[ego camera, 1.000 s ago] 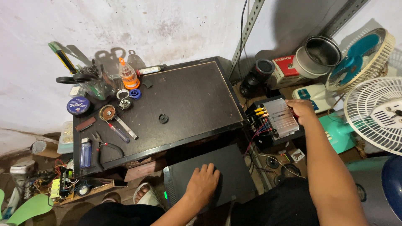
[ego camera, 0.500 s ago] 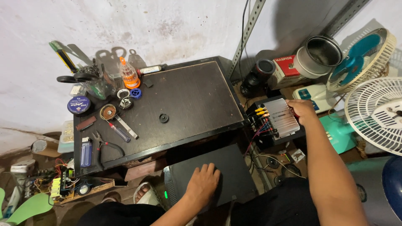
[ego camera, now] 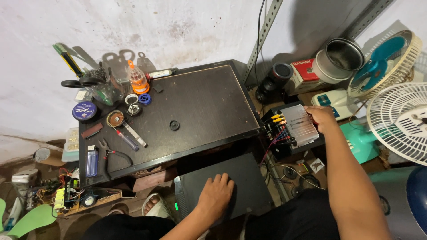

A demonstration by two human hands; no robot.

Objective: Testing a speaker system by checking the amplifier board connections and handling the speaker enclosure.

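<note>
Beside dark table (ego camera: pixel 209 106), ribbed metal amplifier (ego camera: pixel 299 124), gripped

Open middle of worktable; clutter on left edge, crowding at right.

Dark worktable (ego camera: pixel 209 106): centre and right half bare except one small black ring (ego camera: pixel 175 125) near the middle. Left edge blocked by tool cup (ego camera: pixel 100 86), orange bottle (ego camera: pixel 138 79), solder spools (ego camera: pixel 133 98), screwdriver (ego camera: pixel 126 138), pliers (ego camera: pixel 111 154), blue lighter (ego camera: pixel 92 161). Off the right edge, the amplifier board (ego camera: pixel 296 126) with its wires, the metal upright (ego camera: pixel 262 38) and white fan (ego camera: pixel 398 122) narrow the passage. Black case (ego camera: pixel 249 186) fills the gap below the front edge.
</note>
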